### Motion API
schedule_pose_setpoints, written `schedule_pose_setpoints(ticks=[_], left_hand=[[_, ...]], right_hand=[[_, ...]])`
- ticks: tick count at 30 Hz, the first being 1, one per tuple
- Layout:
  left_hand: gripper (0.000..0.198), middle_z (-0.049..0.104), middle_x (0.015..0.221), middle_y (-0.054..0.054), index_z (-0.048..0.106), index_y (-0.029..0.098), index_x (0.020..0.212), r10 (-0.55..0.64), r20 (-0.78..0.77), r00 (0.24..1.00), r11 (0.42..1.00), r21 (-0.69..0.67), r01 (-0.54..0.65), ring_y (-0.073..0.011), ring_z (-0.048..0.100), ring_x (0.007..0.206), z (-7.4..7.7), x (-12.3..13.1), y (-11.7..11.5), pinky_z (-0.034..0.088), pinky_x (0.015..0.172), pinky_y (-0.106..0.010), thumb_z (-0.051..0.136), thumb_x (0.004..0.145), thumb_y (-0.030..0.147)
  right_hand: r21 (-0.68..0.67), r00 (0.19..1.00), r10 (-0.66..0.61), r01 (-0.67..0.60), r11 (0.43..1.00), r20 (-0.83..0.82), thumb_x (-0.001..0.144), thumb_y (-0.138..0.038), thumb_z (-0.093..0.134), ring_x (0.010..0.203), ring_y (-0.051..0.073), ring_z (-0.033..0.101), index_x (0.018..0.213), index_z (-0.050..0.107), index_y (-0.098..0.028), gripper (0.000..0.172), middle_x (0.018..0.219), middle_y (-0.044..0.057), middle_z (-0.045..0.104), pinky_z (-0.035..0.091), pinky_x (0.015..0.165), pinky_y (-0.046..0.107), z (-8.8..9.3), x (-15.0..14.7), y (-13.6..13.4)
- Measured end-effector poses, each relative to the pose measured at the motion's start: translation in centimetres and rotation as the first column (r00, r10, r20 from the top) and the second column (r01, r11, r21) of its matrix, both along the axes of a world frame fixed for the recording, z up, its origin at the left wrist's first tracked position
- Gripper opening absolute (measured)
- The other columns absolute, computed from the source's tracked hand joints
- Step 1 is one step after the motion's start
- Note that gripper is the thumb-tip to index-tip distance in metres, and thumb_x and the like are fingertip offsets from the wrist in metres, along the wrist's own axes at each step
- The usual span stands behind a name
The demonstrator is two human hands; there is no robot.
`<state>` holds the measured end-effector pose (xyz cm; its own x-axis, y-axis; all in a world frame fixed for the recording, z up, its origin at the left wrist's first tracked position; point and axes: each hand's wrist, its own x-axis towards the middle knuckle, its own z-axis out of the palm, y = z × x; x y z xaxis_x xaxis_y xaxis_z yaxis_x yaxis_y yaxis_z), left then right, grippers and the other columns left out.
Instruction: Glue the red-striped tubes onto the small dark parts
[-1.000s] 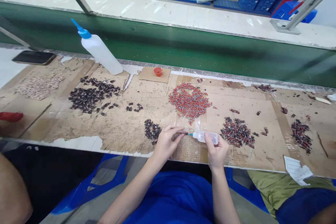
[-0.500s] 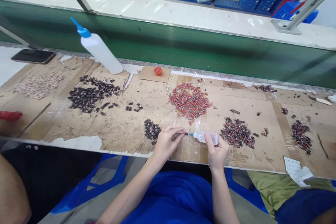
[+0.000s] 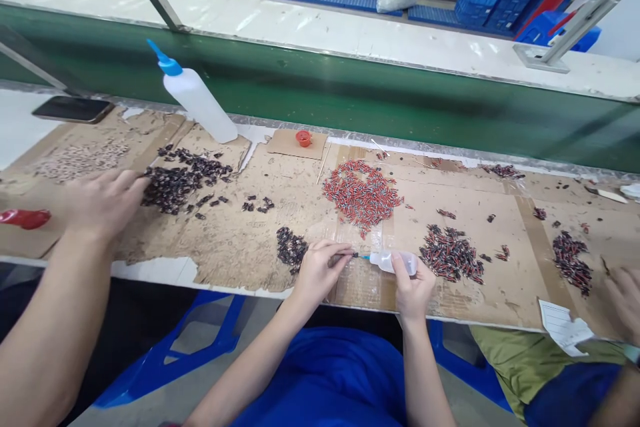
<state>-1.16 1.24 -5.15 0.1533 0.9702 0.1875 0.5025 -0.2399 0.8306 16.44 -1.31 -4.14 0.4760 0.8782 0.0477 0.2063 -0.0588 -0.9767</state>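
Between finger and thumb, my left hand [image 3: 323,265] pinches a small dark part [image 3: 355,255]. My right hand [image 3: 415,285] is closed around a small translucent squeeze bottle [image 3: 395,262], held on its side with its thin blue tip pointing left at the dark part. Whether tip and part touch is too small to tell. Beside my left hand lies a pile of black parts [image 3: 290,248]. Farther back is a heap of small red parts [image 3: 362,195], and a pile of mixed black and red parts [image 3: 453,253] lies just right of my right hand.
A co-worker's hand [image 3: 107,203] reaches to a black pile [image 3: 175,180] at left; another person's hand [image 3: 625,297] is at far right. Behind stand a large white bottle [image 3: 200,103] and a red cap [image 3: 303,139]. A phone [image 3: 73,109] lies back left.
A co-worker's hand has come in from the left onto the black pile, and another person's hand has appeared at the right edge. My own hands are nearly unchanged.
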Motion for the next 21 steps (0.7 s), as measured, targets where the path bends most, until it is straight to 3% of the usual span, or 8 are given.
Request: schedule_pose_setpoints(ticks=[6, 10, 15, 19, 21], left_hand=[[0.017, 0.076, 0.085, -0.005, 0.072, 0.02, 0.093, -0.047, -0.004, 0.999, 0.999, -0.024, 0.047, -0.0211, 0.069, 0.084, 0.2, -0.3, 0.5, 0.055, 0.08, -0.037, 0.067, 0.078, 0.011], [0.021, 0.075, 0.087, -0.004, 0.071, 0.02, 0.095, -0.106, -0.059, 0.993, 0.994, -0.029, 0.105, -0.0217, 0.067, 0.087, 1.0, -0.5, 1.4, 0.053, 0.081, -0.037, 0.071, 0.075, 0.012], [0.01, 0.074, 0.089, -0.004, 0.072, 0.021, 0.091, -0.032, -0.218, 0.975, 0.996, 0.071, 0.048, -0.0227, 0.062, 0.088, 2.0, 0.8, 2.7, 0.049, 0.083, -0.039, 0.067, 0.083, 0.021], [0.008, 0.071, 0.084, -0.005, 0.073, 0.02, 0.088, 0.02, -0.37, 0.929, 0.993, 0.118, 0.026, -0.0247, 0.057, 0.089, 1.5, 2.5, 3.6, 0.048, 0.078, -0.038, 0.069, 0.081, 0.021], [0.008, 0.069, 0.084, -0.006, 0.073, 0.02, 0.087, 0.012, -0.387, 0.922, 0.988, 0.147, 0.049, -0.0237, 0.056, 0.089, 1.0, 3.0, 3.9, 0.049, 0.077, -0.036, 0.067, 0.082, 0.021]], right_hand=[[0.173, 0.964, -0.223, 0.246, 0.954, -0.143, 0.07, -0.038, 0.073, 0.074, 0.019, 0.066, 0.088, 0.066, -0.015, 0.03, 0.084, 0.006, 0.07, 0.053, 0.067, 0.03, -0.8, 0.4, 0.0], [0.194, 0.971, -0.196, 0.221, 0.956, -0.139, 0.063, -0.033, 0.079, 0.081, 0.02, 0.068, 0.092, 0.057, -0.018, 0.04, 0.089, 0.005, 0.069, 0.054, 0.075, 0.034, -0.7, 0.0, 0.3], [0.141, 0.989, -0.123, 0.133, 0.981, -0.079, 0.064, -0.033, 0.079, 0.097, 0.024, 0.068, 0.097, 0.049, -0.021, 0.047, 0.101, 0.011, 0.07, 0.051, 0.09, 0.043, -0.9, -0.5, 0.8], [0.074, 0.992, -0.112, 0.108, 0.991, 0.061, 0.066, -0.036, 0.078, 0.102, 0.026, 0.067, 0.113, 0.05, -0.017, 0.058, 0.106, 0.015, 0.07, 0.048, 0.096, 0.048, -1.0, -0.7, 0.8], [0.151, 0.98, -0.143, 0.123, 0.981, 0.134, 0.066, -0.034, 0.08, 0.103, 0.026, 0.066, 0.123, 0.047, -0.016, 0.068, 0.107, 0.015, 0.069, 0.049, 0.096, 0.048, -0.9, -0.7, 0.4]])
